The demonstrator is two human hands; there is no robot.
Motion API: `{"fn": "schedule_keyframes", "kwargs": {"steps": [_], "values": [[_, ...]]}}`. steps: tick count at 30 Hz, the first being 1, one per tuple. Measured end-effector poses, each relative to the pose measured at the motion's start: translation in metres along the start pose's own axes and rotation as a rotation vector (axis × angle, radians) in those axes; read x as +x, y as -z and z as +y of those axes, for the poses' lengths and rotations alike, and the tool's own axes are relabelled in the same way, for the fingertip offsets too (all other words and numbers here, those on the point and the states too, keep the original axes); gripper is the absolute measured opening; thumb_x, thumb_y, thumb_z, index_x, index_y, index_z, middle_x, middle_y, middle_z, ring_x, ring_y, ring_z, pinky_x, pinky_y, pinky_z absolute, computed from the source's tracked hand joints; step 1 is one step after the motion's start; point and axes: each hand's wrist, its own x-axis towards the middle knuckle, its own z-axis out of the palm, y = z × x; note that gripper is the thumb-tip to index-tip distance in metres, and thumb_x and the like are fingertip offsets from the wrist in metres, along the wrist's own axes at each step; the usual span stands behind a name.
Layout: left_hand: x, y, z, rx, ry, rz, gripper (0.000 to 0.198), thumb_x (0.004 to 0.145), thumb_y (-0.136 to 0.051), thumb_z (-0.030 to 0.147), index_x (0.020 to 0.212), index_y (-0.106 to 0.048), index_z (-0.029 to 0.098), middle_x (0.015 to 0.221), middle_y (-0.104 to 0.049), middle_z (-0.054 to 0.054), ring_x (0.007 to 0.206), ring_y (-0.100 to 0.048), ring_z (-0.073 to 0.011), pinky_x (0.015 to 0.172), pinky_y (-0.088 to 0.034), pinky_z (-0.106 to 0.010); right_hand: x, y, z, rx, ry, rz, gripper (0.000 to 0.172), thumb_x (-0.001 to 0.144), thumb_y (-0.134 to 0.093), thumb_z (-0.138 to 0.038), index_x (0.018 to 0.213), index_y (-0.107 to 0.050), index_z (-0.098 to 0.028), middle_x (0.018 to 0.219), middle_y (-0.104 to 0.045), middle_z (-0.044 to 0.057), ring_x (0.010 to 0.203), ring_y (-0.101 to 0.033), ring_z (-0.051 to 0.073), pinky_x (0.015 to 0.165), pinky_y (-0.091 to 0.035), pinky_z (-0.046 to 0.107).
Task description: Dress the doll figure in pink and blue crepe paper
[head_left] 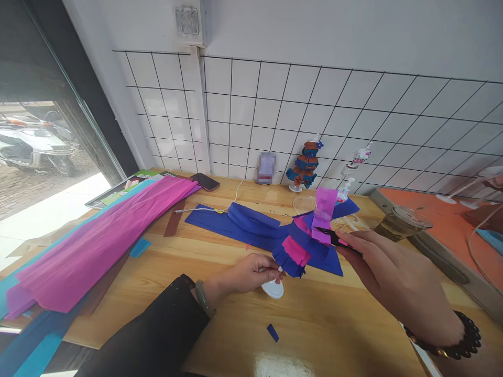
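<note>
My left hand [251, 273] pinches the thin stem of a small stand with a round white base [273, 288]. Ruffled dark blue paper [288, 262] with a pink patch [295, 251] surrounds the tilted stand above my fingers. My right hand [385, 267] is closed around a black tool [340, 240], whose pointed tip lies against a purple paper strip [325, 207] at the stand's upper part. Under and behind the stand, dark blue paper [236, 230] is spread on the wooden table [220, 324].
Long pink sheets [106, 241] lie at the left, with a phone [206, 181] beyond them. A decorated stand [305, 167] is near the tiled wall. A jar [403, 222] and an orange board [444, 225] are at the right. A blue scrap [272, 332] lies in front.
</note>
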Motion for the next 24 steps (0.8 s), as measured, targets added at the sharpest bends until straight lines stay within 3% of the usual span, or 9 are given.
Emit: {"fn": "schedule_keyframes", "kwargs": {"steps": [12,17,24], "values": [[-0.0009,-0.0006,0.0018,0.016,-0.001,0.013,0.049,0.079,-0.057,0.058,0.084,-0.068,0.010,0.081,-0.063,-0.006,0.071,-0.055,-0.0114,0.067,-0.044,-0.022,-0.0032,0.0029,-0.0003,-0.022,0.004,-0.025,0.026,0.085,-0.064,-0.015,0.110,-0.056,-0.016,0.091,-0.071,0.009,0.073,-0.068,0.019,0.062,-0.049,0.029],[-0.0007,0.0003,-0.0009,0.000,-0.009,-0.001,0.048,0.080,-0.057,0.057,0.085,-0.068,0.010,0.082,-0.065,-0.006,0.072,-0.057,-0.0122,0.069,-0.044,-0.022,-0.0008,0.0035,-0.0008,-0.034,0.039,0.023,0.023,0.083,-0.066,-0.013,0.105,-0.057,-0.012,0.087,-0.072,0.012,0.072,-0.068,0.019,0.058,-0.048,0.028],[0.0003,0.0001,-0.0029,-0.002,-0.006,0.001,0.050,0.078,-0.058,0.060,0.085,-0.069,0.012,0.083,-0.065,-0.006,0.073,-0.058,-0.0125,0.068,-0.045,-0.022,-0.0038,0.0024,0.0003,-0.047,0.030,0.018,0.026,0.084,-0.065,-0.015,0.108,-0.058,-0.017,0.087,-0.072,0.008,0.071,-0.069,0.019,0.060,-0.050,0.029]]}}
